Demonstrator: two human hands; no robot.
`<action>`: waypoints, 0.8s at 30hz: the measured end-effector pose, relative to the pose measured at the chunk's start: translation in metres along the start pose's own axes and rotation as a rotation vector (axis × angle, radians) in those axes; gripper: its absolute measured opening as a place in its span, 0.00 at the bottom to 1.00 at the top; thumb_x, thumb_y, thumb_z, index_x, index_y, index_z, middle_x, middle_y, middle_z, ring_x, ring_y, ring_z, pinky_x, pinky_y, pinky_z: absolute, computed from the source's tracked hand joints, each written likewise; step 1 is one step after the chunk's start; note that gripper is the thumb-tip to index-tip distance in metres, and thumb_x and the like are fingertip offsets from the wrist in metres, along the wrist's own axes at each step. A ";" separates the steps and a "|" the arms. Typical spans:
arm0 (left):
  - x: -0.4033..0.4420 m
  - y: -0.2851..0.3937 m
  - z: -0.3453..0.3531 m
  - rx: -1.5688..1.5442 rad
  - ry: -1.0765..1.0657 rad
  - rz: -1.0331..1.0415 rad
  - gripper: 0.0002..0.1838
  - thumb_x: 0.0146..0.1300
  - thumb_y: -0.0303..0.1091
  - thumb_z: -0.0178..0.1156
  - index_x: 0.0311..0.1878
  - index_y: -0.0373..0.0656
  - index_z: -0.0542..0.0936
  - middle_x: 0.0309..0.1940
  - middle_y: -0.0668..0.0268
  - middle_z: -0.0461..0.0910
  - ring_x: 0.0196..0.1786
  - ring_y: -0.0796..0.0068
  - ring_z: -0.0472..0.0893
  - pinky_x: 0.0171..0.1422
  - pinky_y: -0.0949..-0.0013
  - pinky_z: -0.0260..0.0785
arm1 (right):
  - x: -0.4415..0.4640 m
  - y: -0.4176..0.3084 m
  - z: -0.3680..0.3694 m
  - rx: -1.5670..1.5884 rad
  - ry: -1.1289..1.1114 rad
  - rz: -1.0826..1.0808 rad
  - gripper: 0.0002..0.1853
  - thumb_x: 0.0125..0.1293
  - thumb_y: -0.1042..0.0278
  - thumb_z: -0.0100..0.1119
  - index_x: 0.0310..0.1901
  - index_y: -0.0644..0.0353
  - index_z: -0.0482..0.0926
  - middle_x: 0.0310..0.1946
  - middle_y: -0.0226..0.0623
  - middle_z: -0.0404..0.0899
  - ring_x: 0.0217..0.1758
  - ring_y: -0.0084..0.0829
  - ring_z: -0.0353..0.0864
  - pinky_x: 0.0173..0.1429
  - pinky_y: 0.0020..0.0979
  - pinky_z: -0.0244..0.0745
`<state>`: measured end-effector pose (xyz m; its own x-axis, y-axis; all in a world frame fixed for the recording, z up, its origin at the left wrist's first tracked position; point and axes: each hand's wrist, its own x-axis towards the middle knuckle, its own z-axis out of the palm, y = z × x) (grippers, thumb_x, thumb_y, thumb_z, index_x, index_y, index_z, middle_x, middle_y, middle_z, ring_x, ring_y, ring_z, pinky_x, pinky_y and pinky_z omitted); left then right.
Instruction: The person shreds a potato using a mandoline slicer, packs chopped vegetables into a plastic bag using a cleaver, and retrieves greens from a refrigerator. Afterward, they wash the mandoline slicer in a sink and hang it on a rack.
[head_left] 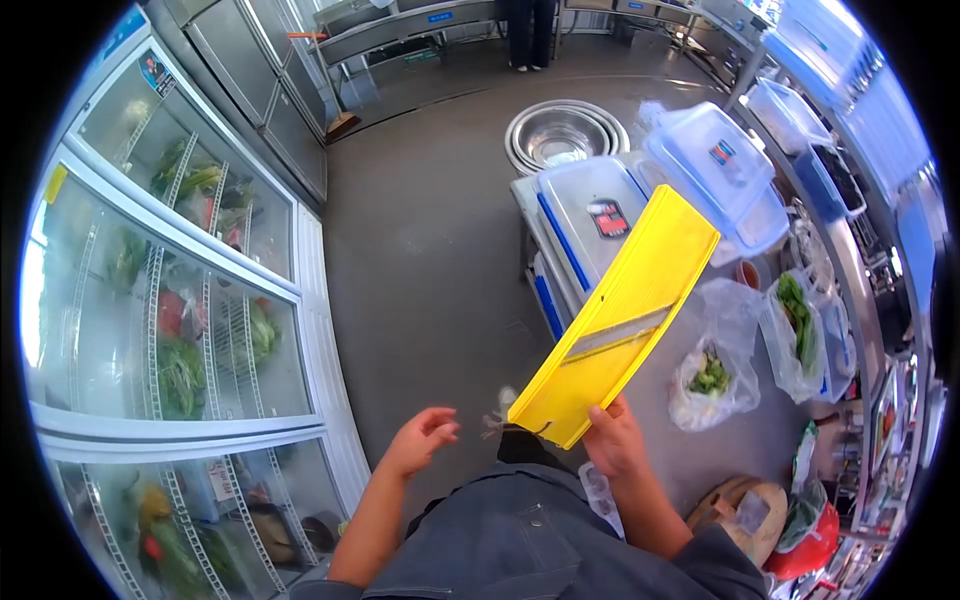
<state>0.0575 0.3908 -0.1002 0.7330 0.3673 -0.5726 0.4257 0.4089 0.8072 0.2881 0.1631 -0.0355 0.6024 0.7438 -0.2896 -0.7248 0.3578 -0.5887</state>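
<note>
A long yellow mandoline slicer [560, 395] with a slanted metal blade across it is tilted in front of me. My right hand [615, 437] grips its lower right edge, with the thumb on the front face. The fingers behind the board are hidden. To the left, apart from the slicer, my left hand [425, 440] is in the air with loosely bent fingers and nothing in it.
Glass-door fridges [200, 330] with vegetables line the left. Right of the slicer, a table holds lidded plastic boxes [590, 210], bagged greens [797, 320] and a round wooden board [750, 510]. Nested metal bowls [560, 135] sit beyond. A person [530, 35] stands far off.
</note>
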 end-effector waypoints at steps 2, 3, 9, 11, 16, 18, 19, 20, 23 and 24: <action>0.025 -0.026 -0.070 0.237 0.315 -0.134 0.19 0.69 0.36 0.61 0.59 0.37 0.75 0.48 0.61 0.81 0.48 0.71 0.81 0.53 0.66 0.76 | 0.064 -0.008 0.014 -0.005 -0.027 0.019 0.24 0.70 0.74 0.58 0.66 0.58 0.68 0.62 0.35 0.75 0.67 0.34 0.72 0.73 0.40 0.63; 0.032 -0.051 -0.109 0.349 0.412 -0.181 0.18 0.69 0.36 0.60 0.58 0.38 0.76 0.45 0.61 0.82 0.45 0.72 0.82 0.49 0.66 0.77 | 0.097 -0.010 0.024 -0.020 -0.042 0.021 0.25 0.70 0.74 0.57 0.67 0.57 0.67 0.64 0.36 0.74 0.68 0.35 0.72 0.73 0.41 0.63; 0.022 -0.151 -0.235 0.309 0.528 -0.557 0.11 0.65 0.37 0.58 0.44 0.39 0.78 0.29 0.59 0.80 0.29 0.63 0.83 0.33 0.60 0.79 | 0.290 -0.022 0.102 0.000 -0.057 0.094 0.21 0.72 0.75 0.55 0.65 0.60 0.69 0.61 0.35 0.76 0.66 0.32 0.72 0.72 0.37 0.63; 0.038 -0.161 -0.261 0.440 0.365 -0.599 0.12 0.61 0.39 0.57 0.39 0.40 0.79 0.29 0.56 0.80 0.32 0.56 0.83 0.35 0.55 0.78 | 0.357 -0.016 0.118 -0.022 -0.065 0.109 0.21 0.73 0.74 0.55 0.65 0.60 0.69 0.60 0.35 0.76 0.66 0.32 0.73 0.72 0.37 0.63; 0.145 -0.116 -0.339 0.988 -0.104 -0.297 0.09 0.54 0.38 0.63 0.32 0.44 0.83 0.29 0.58 0.84 0.36 0.57 0.85 0.38 0.55 0.78 | 0.518 0.003 0.164 -0.043 -0.034 0.141 0.19 0.73 0.72 0.54 0.64 0.59 0.70 0.59 0.35 0.78 0.63 0.33 0.76 0.69 0.38 0.67; 0.220 -0.057 -0.371 0.899 -0.119 -0.435 0.06 0.54 0.35 0.65 0.32 0.44 0.84 0.28 0.60 0.85 0.34 0.63 0.86 0.35 0.60 0.79 | 0.565 0.002 0.192 -0.031 -0.006 0.152 0.19 0.73 0.72 0.54 0.64 0.59 0.71 0.59 0.35 0.78 0.63 0.33 0.77 0.69 0.38 0.68; 0.266 -0.022 -0.393 0.892 -0.152 -0.428 0.06 0.54 0.35 0.64 0.32 0.43 0.84 0.27 0.59 0.85 0.31 0.64 0.86 0.32 0.61 0.79 | 0.594 0.000 0.206 0.003 0.013 0.148 0.19 0.73 0.72 0.54 0.63 0.59 0.71 0.59 0.35 0.78 0.62 0.33 0.77 0.69 0.38 0.69; 0.306 0.015 -0.416 0.421 0.157 -0.500 0.05 0.57 0.32 0.61 0.32 0.43 0.83 0.23 0.62 0.81 0.26 0.67 0.83 0.28 0.63 0.76 | 0.620 -0.002 0.217 0.029 0.041 0.144 0.18 0.73 0.73 0.53 0.63 0.59 0.71 0.58 0.35 0.79 0.61 0.34 0.78 0.68 0.39 0.70; 0.431 0.161 -0.475 0.089 0.618 -0.482 0.07 0.65 0.30 0.55 0.42 0.41 0.79 0.26 0.64 0.79 0.22 0.72 0.79 0.25 0.67 0.72 | 0.695 -0.013 0.246 0.039 0.095 0.109 0.18 0.74 0.74 0.52 0.63 0.58 0.71 0.58 0.35 0.79 0.61 0.33 0.79 0.68 0.39 0.70; 0.475 0.214 -0.495 0.158 0.623 -0.415 0.08 0.65 0.31 0.55 0.43 0.39 0.79 0.27 0.64 0.79 0.22 0.72 0.79 0.27 0.68 0.73 | 0.721 -0.016 0.254 0.044 0.108 0.100 0.17 0.74 0.74 0.51 0.63 0.59 0.71 0.58 0.36 0.79 0.61 0.33 0.79 0.68 0.39 0.71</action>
<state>0.2343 1.0661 -0.2700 0.0819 0.6321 -0.7706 0.7056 0.5093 0.4928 0.6495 0.8369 -0.0431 0.5570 0.7126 -0.4265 -0.7957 0.3108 -0.5198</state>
